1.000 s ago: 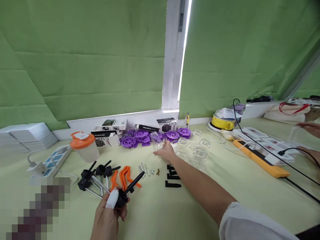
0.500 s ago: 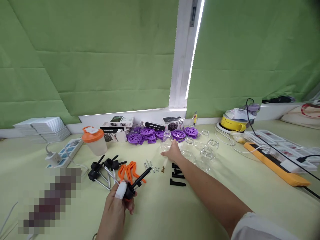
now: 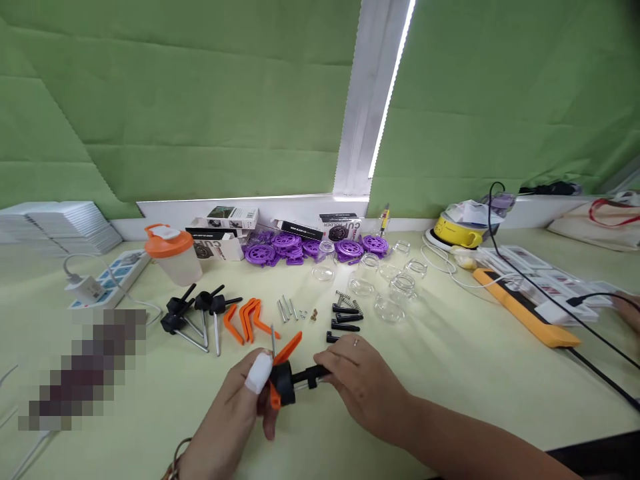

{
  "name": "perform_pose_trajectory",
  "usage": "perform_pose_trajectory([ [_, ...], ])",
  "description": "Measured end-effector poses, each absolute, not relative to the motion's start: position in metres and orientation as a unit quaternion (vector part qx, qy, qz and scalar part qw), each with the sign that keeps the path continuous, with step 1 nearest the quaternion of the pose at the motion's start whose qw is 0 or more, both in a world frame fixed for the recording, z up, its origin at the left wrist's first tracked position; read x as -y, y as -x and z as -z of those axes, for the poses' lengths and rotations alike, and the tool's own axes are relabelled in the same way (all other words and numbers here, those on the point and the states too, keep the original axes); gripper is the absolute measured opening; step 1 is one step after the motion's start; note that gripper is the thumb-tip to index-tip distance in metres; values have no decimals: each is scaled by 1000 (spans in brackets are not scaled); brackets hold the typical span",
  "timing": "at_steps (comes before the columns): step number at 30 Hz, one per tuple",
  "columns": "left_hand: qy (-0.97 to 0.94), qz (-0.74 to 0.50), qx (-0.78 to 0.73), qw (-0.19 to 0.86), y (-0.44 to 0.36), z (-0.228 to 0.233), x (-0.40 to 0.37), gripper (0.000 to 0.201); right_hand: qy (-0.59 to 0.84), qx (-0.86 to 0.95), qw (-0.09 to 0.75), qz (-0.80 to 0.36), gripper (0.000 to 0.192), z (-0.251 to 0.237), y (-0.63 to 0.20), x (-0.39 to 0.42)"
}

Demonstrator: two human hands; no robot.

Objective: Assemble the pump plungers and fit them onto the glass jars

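Note:
My left hand (image 3: pixel 227 407), its thumb wrapped in white, grips a part-built black clamp (image 3: pixel 285 385) with an orange lever (image 3: pixel 289 347) and a metal rod at its near side. From the right, my right hand (image 3: pixel 367 387) closes on the black stem (image 3: pixel 304 377) that sticks out of the same clamp. Some of the stem is hidden under the fingers. Just beyond the right hand lie several loose black pegs (image 3: pixel 345 327) and small springs (image 3: pixel 344 295). Orange levers (image 3: pixel 247 319), metal pins (image 3: pixel 285 309) and brass bits (image 3: pixel 314 315) are spread further back.
Black clamp heads with rods (image 3: pixel 204 301) lie left, near an orange-lidded shaker (image 3: pixel 173 255) and a power strip (image 3: pixel 117 277). Purple frames (image 3: pixel 287 247), clear glass pieces (image 3: pixel 390 307) and boxes (image 3: pixel 217 247) fill the back. An orange-sided strip (image 3: pixel 525 313) and another hand (image 3: pixel 627 310) are right.
My right hand has come back from the glass pieces to the clamp and taken hold of its stem. The left hand has turned the clamp, showing its orange lever. The view has shifted.

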State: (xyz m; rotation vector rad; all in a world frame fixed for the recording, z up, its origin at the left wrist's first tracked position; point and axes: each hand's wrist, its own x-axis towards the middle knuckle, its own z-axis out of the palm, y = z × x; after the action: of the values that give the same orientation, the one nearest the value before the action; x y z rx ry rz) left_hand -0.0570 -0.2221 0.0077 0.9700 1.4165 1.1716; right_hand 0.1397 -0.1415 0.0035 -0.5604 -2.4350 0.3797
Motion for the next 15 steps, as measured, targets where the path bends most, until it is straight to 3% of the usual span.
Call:
perform_pose_trajectory([
  [2, -472, -520, -611, 365, 62, -7, 229, 35, 276, 877, 273, -283, 19, -13, -145, 142],
  [5, -540, -513, -604, 282, 66, -8, 235, 67, 310, 802, 185, -476, 28, -21, -148, 139],
  [8, -545, -461, -613, 338, 63, -6, 226, 60, 322, 752, 148, -556, 29, -11, -141, 133],
  [12, -473, -425, -615, 466, 60, 6, 198, 43, 388, 702, 198, -563, 13, 18, -123, 120],
  [15, -477, -417, -595, 494, 62, 17, 184, 33, 424, 676, 216, -563, 23, 36, -114, 114],
])
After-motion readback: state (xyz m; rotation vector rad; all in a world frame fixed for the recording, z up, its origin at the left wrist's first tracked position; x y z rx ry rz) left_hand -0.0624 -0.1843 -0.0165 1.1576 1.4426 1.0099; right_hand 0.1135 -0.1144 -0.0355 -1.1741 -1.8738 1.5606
